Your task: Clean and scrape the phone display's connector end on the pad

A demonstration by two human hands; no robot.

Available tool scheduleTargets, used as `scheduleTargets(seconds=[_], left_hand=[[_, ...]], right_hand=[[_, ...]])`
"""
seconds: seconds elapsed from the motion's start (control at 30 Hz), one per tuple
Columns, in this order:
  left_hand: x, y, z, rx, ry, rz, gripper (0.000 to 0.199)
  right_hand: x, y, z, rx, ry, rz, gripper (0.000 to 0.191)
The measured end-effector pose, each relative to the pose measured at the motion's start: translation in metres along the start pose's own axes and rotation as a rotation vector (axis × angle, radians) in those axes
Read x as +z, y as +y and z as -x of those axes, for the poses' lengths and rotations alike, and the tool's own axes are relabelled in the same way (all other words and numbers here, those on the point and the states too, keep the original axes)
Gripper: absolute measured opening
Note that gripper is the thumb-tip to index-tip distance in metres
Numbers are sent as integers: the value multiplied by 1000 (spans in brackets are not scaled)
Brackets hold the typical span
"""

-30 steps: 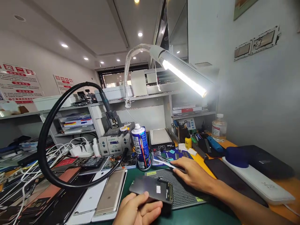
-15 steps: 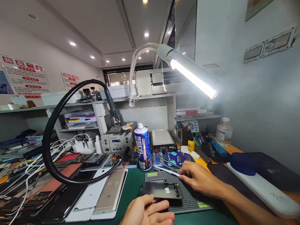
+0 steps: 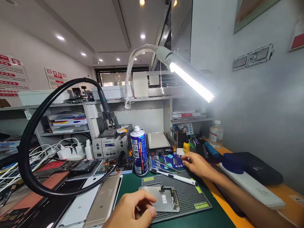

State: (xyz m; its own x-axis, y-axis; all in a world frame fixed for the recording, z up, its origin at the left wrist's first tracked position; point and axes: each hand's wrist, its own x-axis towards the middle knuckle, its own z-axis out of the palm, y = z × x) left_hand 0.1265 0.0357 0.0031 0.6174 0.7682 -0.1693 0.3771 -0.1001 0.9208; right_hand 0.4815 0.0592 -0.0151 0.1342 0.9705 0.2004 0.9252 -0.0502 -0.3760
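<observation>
Left fingers (image 3: 144,195) curl, parted, by a smooth rectangular panel (image 3: 163,205) on dimpled mat (image 3: 190,198); right fingers (image 3: 187,155): grip unclear.

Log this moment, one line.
left hand: by phone display panel; right hand: near blue sheet; white pen-shaped tool: mostly on grey mat

And there's the lamp (image 3: 191,83) blazing above the desk (image 3: 280,191), shelves (image 3: 149,100) lining its far edge, grey wall (image 3: 256,104) along its right edge, red-and-white posters (image 3: 8,74) off left, spotlights (image 3: 142,36) dotting the ceiling (image 3: 78,19).
</observation>
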Motion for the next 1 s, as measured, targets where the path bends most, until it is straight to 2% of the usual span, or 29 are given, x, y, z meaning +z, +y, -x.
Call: scheduleTargets(seconds=[0.03, 0.1, 0.2, 0.3, 0.4, 0.57, 0.67, 1.0], left_hand=[[-5, 7, -2, 73, 16, -309, 30], [-13, 20, -8, 156, -2, -567, 31], [-15, 32, -23, 226, -98, -674, 40], [-12, 38, -38, 275, -175, -775, 45], [-11, 38, -47, 282, -231, -805, 49], [-16, 31, -52, 251, -254, -791, 41], [-16, 24, -55, 221, -255, -784, 51], [-15, 14, -63, 192, -210, -685, 65]], right_hand=[[-1, -3, -3, 5, -25, 16, 25], [-9, -10, -12, 39, -65, 55, 28], [-22, -18, -25, 124, -133, 120, 29], [-25, -27, -31, 218, -193, 199, 30], [-16, -32, -31, 281, -227, 258, 32], [-9, -27, -36, 347, -317, 260, 31], [-12, -21, -40, 369, -353, 241, 31], [-1, -11, -42, 390, -331, 152, 30]])
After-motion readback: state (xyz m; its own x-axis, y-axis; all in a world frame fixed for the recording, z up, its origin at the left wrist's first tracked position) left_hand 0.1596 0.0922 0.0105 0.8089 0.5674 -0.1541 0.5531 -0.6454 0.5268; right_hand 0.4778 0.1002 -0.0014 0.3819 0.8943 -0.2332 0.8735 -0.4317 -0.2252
